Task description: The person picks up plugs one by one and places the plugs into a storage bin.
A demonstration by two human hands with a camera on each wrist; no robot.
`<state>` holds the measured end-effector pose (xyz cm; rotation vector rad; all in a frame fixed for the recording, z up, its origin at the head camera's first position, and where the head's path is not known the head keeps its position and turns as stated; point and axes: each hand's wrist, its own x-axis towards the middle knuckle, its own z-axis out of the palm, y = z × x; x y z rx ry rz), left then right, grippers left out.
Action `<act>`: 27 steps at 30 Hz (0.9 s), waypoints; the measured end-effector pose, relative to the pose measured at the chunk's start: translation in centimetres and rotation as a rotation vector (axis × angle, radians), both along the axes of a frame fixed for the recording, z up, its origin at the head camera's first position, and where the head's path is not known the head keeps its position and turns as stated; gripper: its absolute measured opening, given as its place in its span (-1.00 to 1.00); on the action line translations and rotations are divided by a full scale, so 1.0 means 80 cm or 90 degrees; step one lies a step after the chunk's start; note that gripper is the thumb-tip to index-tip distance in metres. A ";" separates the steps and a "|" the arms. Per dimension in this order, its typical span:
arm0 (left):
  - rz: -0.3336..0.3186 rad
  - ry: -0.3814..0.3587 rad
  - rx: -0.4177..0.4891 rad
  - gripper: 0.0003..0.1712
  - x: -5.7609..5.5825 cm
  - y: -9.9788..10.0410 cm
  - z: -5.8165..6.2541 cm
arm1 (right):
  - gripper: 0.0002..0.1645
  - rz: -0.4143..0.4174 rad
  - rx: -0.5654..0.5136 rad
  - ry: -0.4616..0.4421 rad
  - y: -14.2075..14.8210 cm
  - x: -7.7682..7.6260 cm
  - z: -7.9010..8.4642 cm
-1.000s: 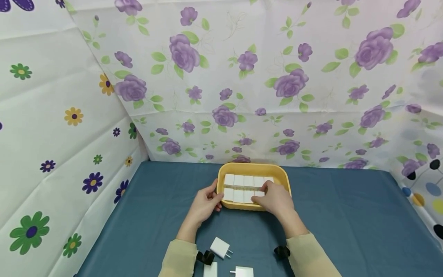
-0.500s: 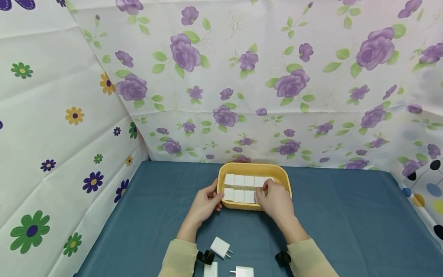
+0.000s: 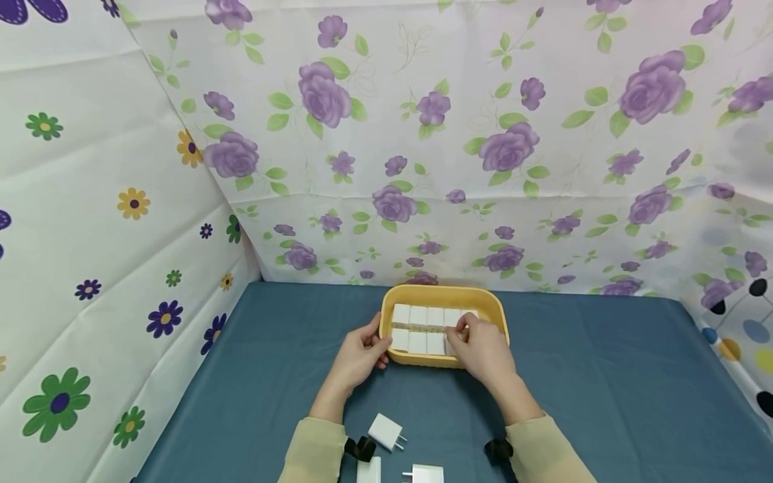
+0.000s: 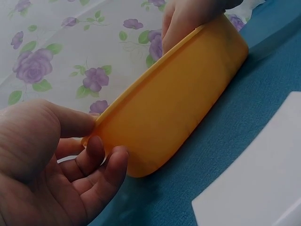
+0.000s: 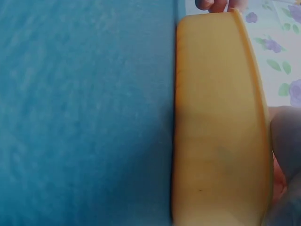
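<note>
A yellow plastic bin [image 3: 417, 294] holds two rows of white charger blocks [image 3: 418, 315] standing side by side, with a brownish strip between the rows. My left hand [image 3: 356, 355] grips the bin's left end by the rim; in the left wrist view, thumb and fingers lie on either side of that rim. Inside the bin on the right, my right hand [image 3: 483, 345] has its thumb and fingers bent together at a charger block in the front row, which the hand largely covers. The right wrist view shows only the bin's outer wall [image 5: 216, 113] and part of that hand.
Near the front of the blue tablecloth [image 3: 604, 376] lie white chargers with prongs, one angled [image 3: 384, 431], one on its side [image 3: 426, 473], and a white piece [image 3: 368, 471] beside the left sleeve. A floral cloth [image 3: 386, 134] hangs just behind the bin.
The right thumb has shifted slightly right and nearer the fingers within the bin. The left hand and the bin have stayed in place.
</note>
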<state>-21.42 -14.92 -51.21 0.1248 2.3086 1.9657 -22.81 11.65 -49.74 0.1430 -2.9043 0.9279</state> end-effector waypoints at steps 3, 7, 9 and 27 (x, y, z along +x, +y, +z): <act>-0.002 0.002 0.000 -0.22 0.000 0.001 -0.002 | -0.68 0.025 -0.064 -0.013 0.007 0.002 0.002; 0.003 0.001 0.000 -0.22 -0.001 0.000 -0.003 | -0.68 0.068 -0.217 -0.040 0.021 0.008 0.008; 0.004 -0.001 0.001 -0.22 -0.001 0.001 -0.002 | -0.65 0.087 -0.286 -0.053 0.028 0.013 0.011; 0.000 -0.003 -0.004 -0.22 0.002 0.001 0.003 | -0.58 0.383 -0.190 -0.242 0.051 0.089 0.058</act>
